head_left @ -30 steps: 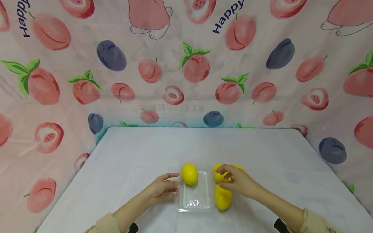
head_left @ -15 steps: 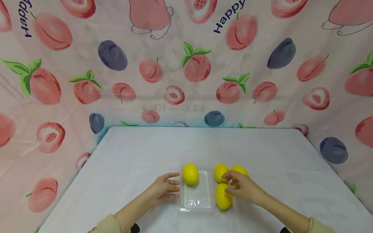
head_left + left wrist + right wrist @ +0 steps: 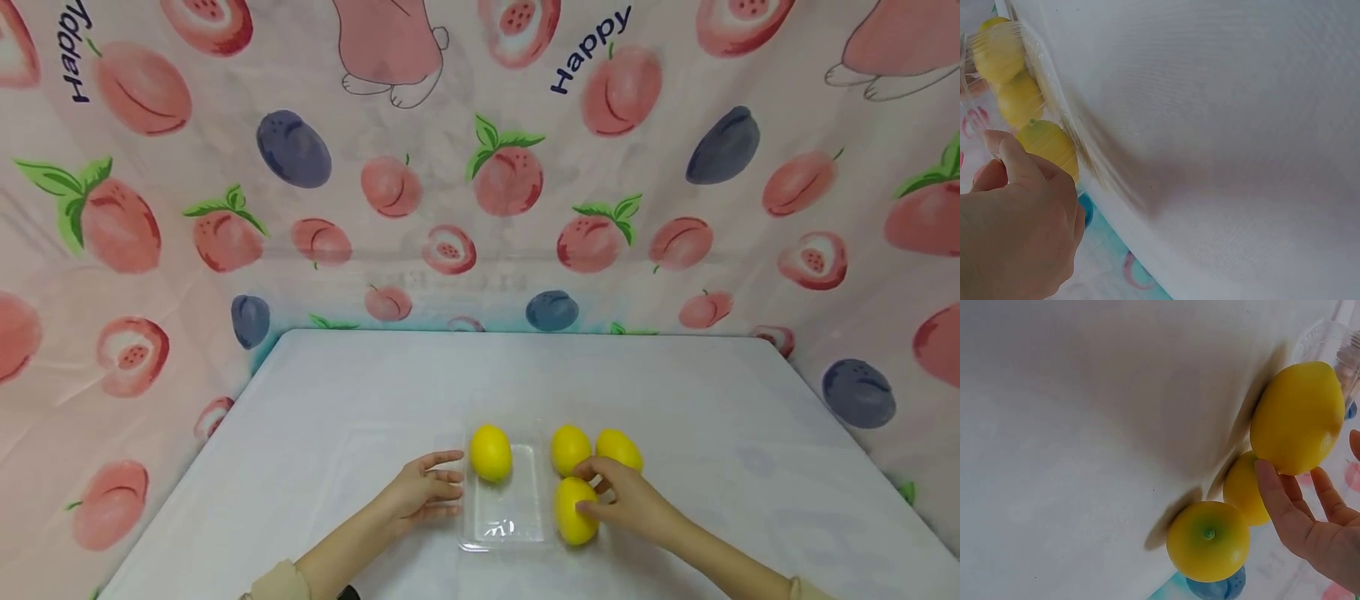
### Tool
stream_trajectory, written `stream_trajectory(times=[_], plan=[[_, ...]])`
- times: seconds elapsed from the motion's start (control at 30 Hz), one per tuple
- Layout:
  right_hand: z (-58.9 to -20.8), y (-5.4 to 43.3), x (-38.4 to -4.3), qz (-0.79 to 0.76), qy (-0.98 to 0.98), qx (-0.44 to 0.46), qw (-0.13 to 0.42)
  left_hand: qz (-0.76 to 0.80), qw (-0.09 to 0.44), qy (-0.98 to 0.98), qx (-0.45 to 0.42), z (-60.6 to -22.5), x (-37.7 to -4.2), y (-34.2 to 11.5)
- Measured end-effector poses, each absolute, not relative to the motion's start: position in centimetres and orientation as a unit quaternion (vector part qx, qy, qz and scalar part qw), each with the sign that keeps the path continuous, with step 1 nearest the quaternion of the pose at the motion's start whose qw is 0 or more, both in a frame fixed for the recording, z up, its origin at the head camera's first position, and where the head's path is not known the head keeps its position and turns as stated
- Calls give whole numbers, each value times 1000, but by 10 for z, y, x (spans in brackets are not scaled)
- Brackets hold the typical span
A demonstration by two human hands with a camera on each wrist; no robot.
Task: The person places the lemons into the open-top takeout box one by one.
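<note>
A clear plastic tray (image 3: 506, 512) lies on the table with one lemon (image 3: 491, 452) inside its far left part. My left hand (image 3: 422, 492) is at the tray's left side, fingers extended to its rim; lemons show behind the clear wall in the left wrist view. To the right of the tray lies a near lemon (image 3: 572, 521). My right hand (image 3: 633, 502) reaches around it, fingertips (image 3: 1265, 472) at one end and thumb apart from it in the right wrist view. Behind it lie a second lemon (image 3: 570, 448) and a third lemon (image 3: 619, 448).
The white table (image 3: 375, 375) extends behind and to both sides of the tray. A fruit-printed cloth (image 3: 450, 142) hangs along its back and sides.
My right hand has moved toward the table's near side, from over the back lemons to the near lemon. My left hand stays at the tray's side. The lemons keep their places.
</note>
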State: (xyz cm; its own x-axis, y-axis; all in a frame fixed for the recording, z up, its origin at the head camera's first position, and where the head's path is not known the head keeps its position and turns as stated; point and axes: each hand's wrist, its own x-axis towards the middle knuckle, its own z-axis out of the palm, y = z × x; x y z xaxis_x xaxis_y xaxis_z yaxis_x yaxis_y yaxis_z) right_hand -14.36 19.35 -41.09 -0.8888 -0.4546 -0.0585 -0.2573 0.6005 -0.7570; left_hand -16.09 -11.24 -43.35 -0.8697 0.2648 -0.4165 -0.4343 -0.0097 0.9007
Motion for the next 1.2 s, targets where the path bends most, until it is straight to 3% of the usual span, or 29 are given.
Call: stream_trajectory(times=[0.4,0.8,1.2], plan=[[-414,188,-143,-380,896,-204,110,703,242,665,-67,-429,-162,-113],[-413,188,-144,-462,846,-143,225,704,245,663,-70,-434,-163,-112],[-418,186,-143,-470,849,-113,213,706,246,661,-67,-432,-160,-112]])
